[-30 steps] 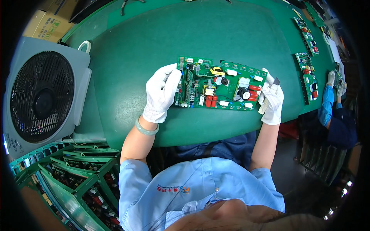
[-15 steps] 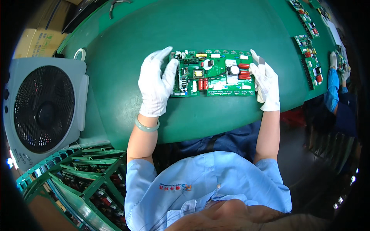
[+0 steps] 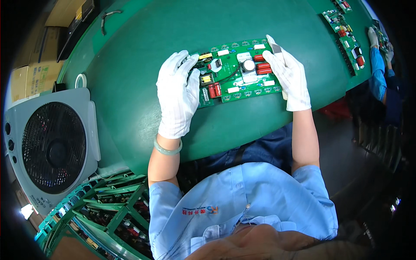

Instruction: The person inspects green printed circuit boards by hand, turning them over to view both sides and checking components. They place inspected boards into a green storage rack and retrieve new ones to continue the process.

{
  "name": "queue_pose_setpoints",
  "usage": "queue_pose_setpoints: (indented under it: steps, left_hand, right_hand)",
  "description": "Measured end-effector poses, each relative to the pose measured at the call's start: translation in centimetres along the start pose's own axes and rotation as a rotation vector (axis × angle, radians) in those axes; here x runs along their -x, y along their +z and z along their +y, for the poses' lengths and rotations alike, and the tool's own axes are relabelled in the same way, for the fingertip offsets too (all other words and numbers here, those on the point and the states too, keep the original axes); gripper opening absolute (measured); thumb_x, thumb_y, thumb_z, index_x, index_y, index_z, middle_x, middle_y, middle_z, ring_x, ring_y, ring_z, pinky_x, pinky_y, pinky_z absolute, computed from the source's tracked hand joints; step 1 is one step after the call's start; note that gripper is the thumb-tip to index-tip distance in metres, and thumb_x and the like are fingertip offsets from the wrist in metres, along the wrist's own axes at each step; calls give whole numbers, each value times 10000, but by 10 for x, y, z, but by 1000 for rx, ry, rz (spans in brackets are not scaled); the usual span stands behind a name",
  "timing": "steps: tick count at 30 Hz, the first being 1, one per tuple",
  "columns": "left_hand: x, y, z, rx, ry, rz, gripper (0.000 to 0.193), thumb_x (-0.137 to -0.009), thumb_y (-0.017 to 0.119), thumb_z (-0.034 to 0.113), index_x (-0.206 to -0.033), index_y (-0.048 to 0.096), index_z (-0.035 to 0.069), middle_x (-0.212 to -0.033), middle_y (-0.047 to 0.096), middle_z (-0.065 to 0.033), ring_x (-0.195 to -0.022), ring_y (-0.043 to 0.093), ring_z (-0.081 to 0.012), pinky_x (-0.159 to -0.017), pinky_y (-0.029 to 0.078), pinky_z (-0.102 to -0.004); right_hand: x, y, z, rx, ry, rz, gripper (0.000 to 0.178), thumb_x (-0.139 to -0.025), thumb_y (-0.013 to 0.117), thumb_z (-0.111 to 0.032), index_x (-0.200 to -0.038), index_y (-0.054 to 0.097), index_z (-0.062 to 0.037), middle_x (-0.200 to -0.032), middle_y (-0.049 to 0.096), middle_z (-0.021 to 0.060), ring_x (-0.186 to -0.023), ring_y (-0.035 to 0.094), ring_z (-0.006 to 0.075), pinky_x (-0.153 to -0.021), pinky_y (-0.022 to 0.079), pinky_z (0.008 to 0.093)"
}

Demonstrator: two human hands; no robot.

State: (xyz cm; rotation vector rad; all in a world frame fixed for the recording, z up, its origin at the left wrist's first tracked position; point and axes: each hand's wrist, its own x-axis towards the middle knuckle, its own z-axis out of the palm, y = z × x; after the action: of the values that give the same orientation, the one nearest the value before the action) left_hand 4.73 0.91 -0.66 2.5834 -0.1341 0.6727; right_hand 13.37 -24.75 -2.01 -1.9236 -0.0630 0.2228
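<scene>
A green circuit board (image 3: 236,83) is held over the table between my white-gloved hands. It carries red capacitors, a black cylinder with a pale top, white blocks and a small transformer with a yellow middle. My left hand (image 3: 177,89) is closed around the board's left end, its fingers covering the parts there. At the other end, my right hand (image 3: 289,78) grips the right edge. A flat grey piece (image 3: 276,47) shows by the right fingers, and a pale end sticks out below that palm; I cannot tell its kind.
A grey box fan (image 3: 54,147) stands at the left. Below it, a green rack (image 3: 121,208) holds several boards. More boards (image 3: 346,41) lie on the green table (image 3: 143,39) at far right, near a co-worker's gloved hand (image 3: 373,38). Cardboard boxes (image 3: 41,65) stand far left.
The board is tilted, its right end now higher in the picture. My left hand has moved further over its left end, hiding parts that showed before.
</scene>
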Motion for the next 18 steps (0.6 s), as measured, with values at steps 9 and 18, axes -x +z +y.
queue_pose_setpoints:
  steps: [9,18]
  left_hand:
    - [3,3,2,132,-129,-13,220,-827,632,3,-1043,644,42,-1167,608,-151,-1091,576,-304,-960,436,-394]
    - [5,4,3,244,-134,-1,200,-831,623,-8,-1025,644,38,-1164,601,-163,-1102,567,-306,-965,430,-396]
  right_hand:
    - [1,2,-1,35,21,3,394,-886,696,-258,-1176,638,2,-806,646,34,-711,471,71,-703,451,228]
    - [2,4,-6,-65,53,-2,437,-902,681,-221,-1298,590,-60,-886,652,19,-795,516,49,-768,463,216]
